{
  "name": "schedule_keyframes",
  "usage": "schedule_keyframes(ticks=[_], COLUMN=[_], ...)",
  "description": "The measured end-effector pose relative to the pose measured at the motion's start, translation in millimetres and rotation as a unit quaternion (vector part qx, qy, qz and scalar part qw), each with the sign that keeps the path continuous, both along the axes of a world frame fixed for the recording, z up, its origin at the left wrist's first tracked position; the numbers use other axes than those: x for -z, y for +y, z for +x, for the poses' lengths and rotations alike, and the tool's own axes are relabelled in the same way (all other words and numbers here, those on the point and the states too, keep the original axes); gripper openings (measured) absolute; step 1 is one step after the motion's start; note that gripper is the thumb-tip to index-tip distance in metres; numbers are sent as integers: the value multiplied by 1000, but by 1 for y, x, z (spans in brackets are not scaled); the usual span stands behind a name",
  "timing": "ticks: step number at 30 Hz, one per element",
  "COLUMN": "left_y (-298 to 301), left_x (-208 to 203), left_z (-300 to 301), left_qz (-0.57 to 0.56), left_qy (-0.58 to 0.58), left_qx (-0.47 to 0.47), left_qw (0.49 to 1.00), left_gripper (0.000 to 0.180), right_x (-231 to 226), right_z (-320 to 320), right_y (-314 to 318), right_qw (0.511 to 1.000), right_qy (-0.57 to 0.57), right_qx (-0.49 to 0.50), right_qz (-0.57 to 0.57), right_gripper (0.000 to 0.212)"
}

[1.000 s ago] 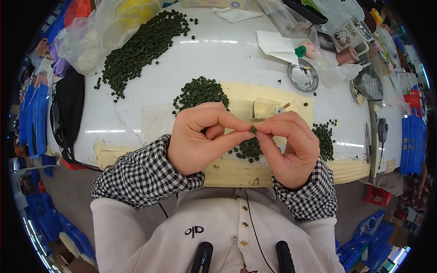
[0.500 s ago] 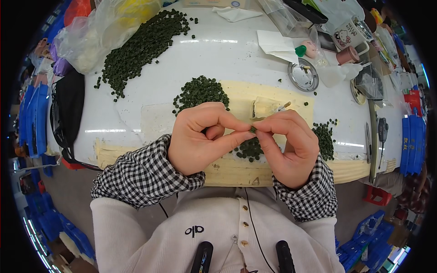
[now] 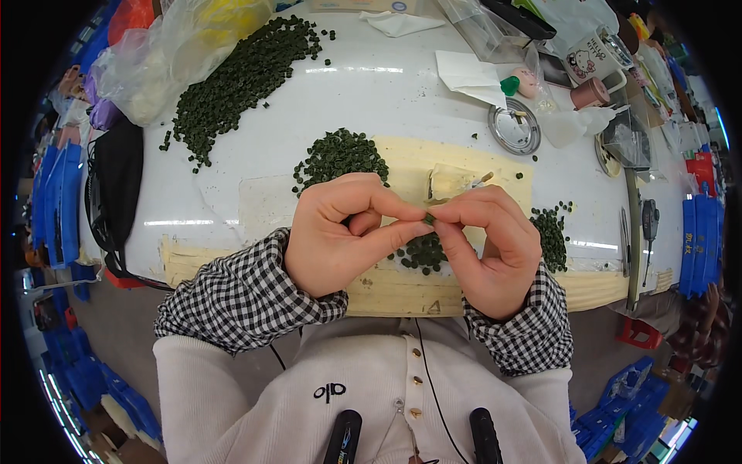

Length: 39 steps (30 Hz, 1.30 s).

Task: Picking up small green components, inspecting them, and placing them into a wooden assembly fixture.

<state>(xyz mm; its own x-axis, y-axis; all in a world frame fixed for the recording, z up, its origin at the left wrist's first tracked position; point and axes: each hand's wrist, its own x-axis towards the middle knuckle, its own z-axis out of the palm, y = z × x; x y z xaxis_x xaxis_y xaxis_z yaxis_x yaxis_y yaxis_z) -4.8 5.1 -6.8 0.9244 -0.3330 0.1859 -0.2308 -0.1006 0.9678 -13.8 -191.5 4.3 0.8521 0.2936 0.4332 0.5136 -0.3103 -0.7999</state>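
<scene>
Between the fingertips of my left hand [image 3: 340,232] and my right hand [image 3: 496,251] is a small dark green piece [image 3: 430,220]. Both hands pinch it, with thumb and forefinger of each meeting over it, so most of it is hidden. Just below the fingertips lies a small pile of dark green pieces [image 3: 423,255], partly covered by my hands. Another pile of green pieces [image 3: 342,155] sits beyond my left hand. To the right of my right hand there is a smaller pile of green pieces [image 3: 549,240]. A beige block [image 3: 447,182] with a thin stick stands behind the fingertips.
A large heap of green pieces [image 3: 232,89] spreads at the far left beside clear plastic bags [image 3: 166,66]. At the right are a round metal dish [image 3: 514,130], white paper [image 3: 469,76], a pink thread spool [image 3: 590,93] and a screwdriver [image 3: 649,224]. A black mask [image 3: 116,178] hangs at left.
Hardly anything differs. Both hands keep their place, and the small green piece shows slightly differently between the fingertips.
</scene>
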Motion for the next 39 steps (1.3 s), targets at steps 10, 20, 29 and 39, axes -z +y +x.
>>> schedule_keyframes(ticks=[10, 20, 29, 39], left_y=[3, 1, 1, 1], left_x=[0, -11, -7, -8], left_z=[4, 5, 4, 4], left_qz=[43, 105, 97, 102], left_qy=[-71, -166, -171, -178], left_qx=[10, 6, -5, -3], left_qw=[997, 981, 981, 979], left_gripper=[14, 16, 16, 18], right_x=[1, 1, 5, 4], right_z=[0, 0, 1, 1], right_y=[0, -1, 1, 0], right_qw=[1000, 1000, 999, 999], right_qy=[-13, -17, -33, -45], right_qx=[2, 7, 11, 14], right_qz=[7, 4, 5, -1], right_gripper=[18, 24, 24, 24])
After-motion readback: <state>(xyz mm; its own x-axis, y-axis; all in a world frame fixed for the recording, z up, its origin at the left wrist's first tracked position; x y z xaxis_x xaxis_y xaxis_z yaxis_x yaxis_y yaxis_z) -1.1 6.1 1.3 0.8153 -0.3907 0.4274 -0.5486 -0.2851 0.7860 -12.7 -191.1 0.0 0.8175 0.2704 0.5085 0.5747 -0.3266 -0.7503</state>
